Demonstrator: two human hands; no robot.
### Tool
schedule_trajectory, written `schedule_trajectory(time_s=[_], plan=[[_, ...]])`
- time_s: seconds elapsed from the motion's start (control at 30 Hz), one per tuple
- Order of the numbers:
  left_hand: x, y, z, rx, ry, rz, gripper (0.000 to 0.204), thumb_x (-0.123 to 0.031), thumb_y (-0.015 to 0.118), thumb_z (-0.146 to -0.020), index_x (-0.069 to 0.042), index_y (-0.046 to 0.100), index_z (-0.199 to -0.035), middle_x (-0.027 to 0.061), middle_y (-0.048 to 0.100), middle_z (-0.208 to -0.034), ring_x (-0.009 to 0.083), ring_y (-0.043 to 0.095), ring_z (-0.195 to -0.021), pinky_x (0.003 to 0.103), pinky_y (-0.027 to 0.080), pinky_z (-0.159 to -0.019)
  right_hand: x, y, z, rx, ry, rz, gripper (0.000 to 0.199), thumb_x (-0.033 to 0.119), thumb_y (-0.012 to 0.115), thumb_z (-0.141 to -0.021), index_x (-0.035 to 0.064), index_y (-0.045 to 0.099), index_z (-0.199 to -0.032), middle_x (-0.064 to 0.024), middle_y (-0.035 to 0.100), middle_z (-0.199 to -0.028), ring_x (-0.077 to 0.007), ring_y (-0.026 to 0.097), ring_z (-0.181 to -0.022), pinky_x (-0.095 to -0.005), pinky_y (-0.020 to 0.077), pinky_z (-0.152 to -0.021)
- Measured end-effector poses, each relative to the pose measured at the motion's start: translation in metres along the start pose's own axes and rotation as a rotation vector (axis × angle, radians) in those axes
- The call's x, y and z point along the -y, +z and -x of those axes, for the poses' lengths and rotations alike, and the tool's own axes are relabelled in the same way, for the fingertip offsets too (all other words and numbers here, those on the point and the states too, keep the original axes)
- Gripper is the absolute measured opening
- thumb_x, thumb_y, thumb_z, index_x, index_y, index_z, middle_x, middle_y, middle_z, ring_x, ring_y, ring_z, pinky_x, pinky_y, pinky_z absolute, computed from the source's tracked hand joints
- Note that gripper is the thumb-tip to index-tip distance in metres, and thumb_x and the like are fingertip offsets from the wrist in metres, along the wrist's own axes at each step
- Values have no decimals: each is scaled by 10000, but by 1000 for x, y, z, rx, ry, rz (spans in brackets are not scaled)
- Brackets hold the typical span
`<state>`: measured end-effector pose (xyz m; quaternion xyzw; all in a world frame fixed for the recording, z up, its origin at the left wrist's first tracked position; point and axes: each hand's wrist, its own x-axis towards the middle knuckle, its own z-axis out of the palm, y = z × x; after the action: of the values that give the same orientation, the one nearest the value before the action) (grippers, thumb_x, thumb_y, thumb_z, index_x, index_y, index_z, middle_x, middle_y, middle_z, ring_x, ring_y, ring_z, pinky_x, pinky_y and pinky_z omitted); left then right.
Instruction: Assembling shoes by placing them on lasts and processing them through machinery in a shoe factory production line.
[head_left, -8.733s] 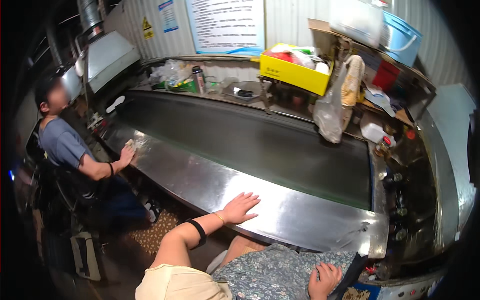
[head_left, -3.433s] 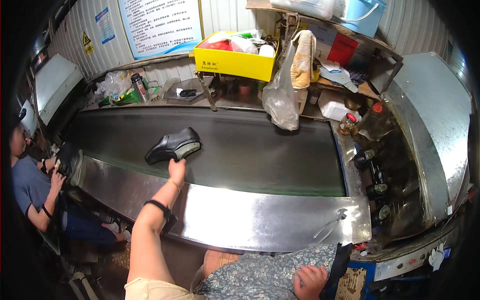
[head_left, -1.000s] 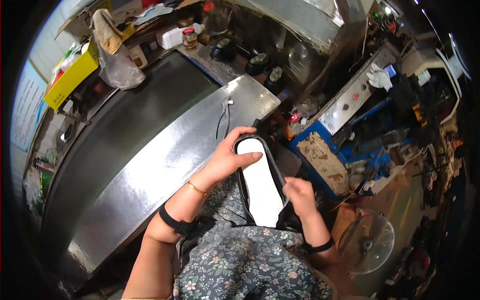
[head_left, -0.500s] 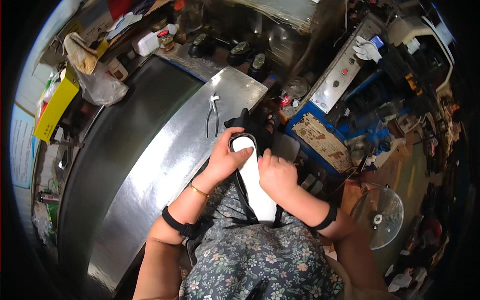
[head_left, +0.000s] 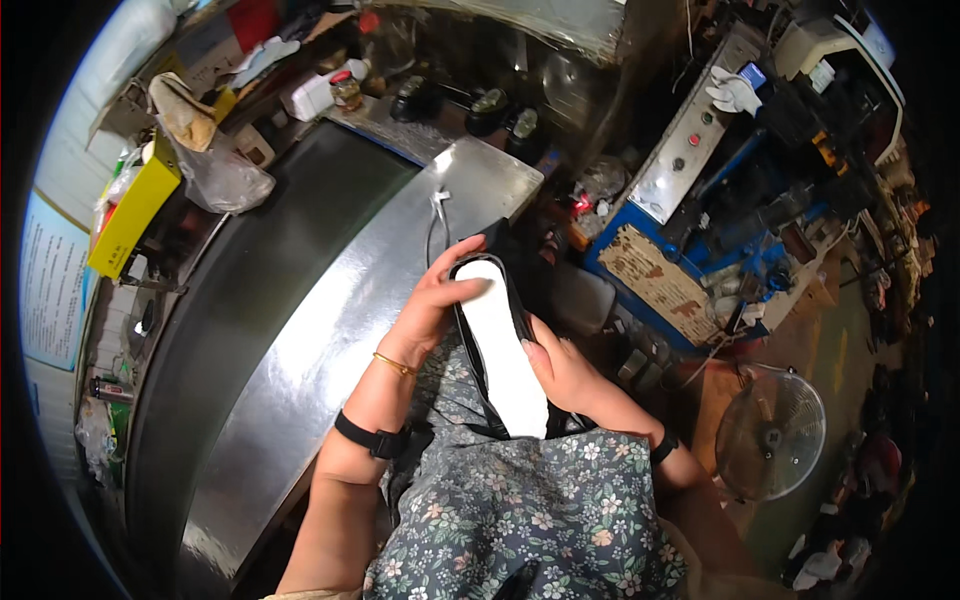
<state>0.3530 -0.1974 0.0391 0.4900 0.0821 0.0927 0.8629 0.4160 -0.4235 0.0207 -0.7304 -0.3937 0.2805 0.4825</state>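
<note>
A black shoe upper lies over my lap with its white sole-shaped face turned up and its narrow black rim showing around it. My left hand grips the far end from the left, its thumb across the white face. Along the right side, my right hand is wrapped around the edge with its thumb on the white surface; its other fingers are mostly hidden. Just beyond my left hand, pliers rest on the metal table, their handles partly covered by that hand.
A dark conveyor belt runs left of the metal table. Several dark shoes stand beyond it, near a red-lidded jar. A blue machine is at the right, a round fan below it. A yellow box sits far left.
My right hand has opened from a closed, bent-finger pose and now grips the shoe's right side, thumb on the white face. My left hand has shifted slightly, covering more of the pliers.
</note>
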Motion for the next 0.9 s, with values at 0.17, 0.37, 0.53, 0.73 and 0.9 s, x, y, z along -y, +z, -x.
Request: schedule_trajectory(time_s=[0.17,0.37,0.53,0.73,0.9], plan=[[63,-3,25,-373,177,194,524,-335,350,-1024,23,438,-1396,150,521,-1369,266,489,-1266,360,340,-1101,1,5,-9,-38,-68,20,512,237,437,-1018,-74,323,-1408,-363,600,-1040,-481,613,-981,-451,491,-831],[3,50,36,-600,-4,-1658,309,-251,392,-994,8,545,-921,217,637,-737,446,622,-676,488,513,-605,46,34,-6,-125,28,254,628,239,469,-995,-115,184,-1428,-387,591,-939,-540,587,-869,-527,481,-745],[36,1,61,-153,125,-1023,604,-299,403,-1016,112,215,-1416,350,505,-1268,431,517,-1200,432,414,-1009,1,36,-15,-200,-222,1,597,210,473,-999,-82,208,-1447,-360,585,-1087,-477,614,-1004,-440,500,-798],[71,28,91,-468,318,-908,543,-284,386,-1024,53,302,-1442,295,476,-1349,400,476,-1267,400,342,-1081,16,40,0,-231,-203,170,607,191,460,-989,-92,188,-1452,-391,495,-1245,-512,554,-1087,-488,484,-873],[41,20,29,-543,285,-358,540,-430,295,-1050,-18,486,-1342,112,554,-1271,209,506,-1193,331,361,-1045,-2,41,16,-158,-326,133,630,204,436,-1001,-124,134,-1447,-378,500,-1255,-491,524,-1169,-456,457,-928]])
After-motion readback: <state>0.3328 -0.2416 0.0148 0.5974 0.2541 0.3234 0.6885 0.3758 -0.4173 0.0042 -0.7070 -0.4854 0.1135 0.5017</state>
